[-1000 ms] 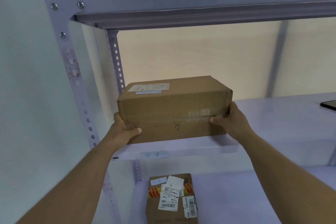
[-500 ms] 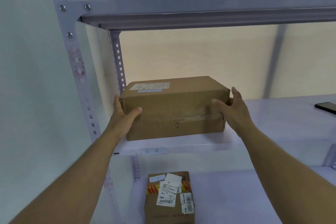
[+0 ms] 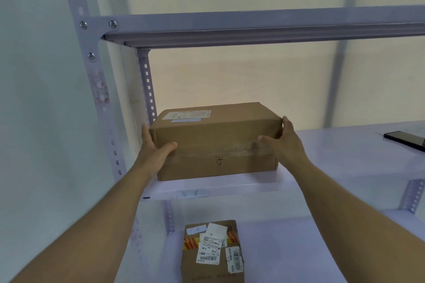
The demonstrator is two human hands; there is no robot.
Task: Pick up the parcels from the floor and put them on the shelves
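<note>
A brown cardboard parcel (image 3: 216, 145) with a white label on top rests on the middle shelf (image 3: 333, 156), at its left end beside the rear post. My left hand (image 3: 154, 149) presses the parcel's left end, thumb across the front face. My right hand (image 3: 285, 142) cups the right end, thumb on the taped front. Both hands touch the parcel with fingers fairly straight. A second, smaller parcel (image 3: 211, 253) with several labels and orange tape lies on the lower shelf (image 3: 299, 248) below.
A dark phone (image 3: 404, 139) lies on the middle shelf at the far right. The upper shelf (image 3: 253, 27) runs overhead. A perforated front post (image 3: 96, 89) stands left of my left arm, with a wall beyond it.
The parcel has slid back from the shelf's front edge and now sits fully on it. Both hands have shifted from its lower front corners up to its ends, fingers straighter.
</note>
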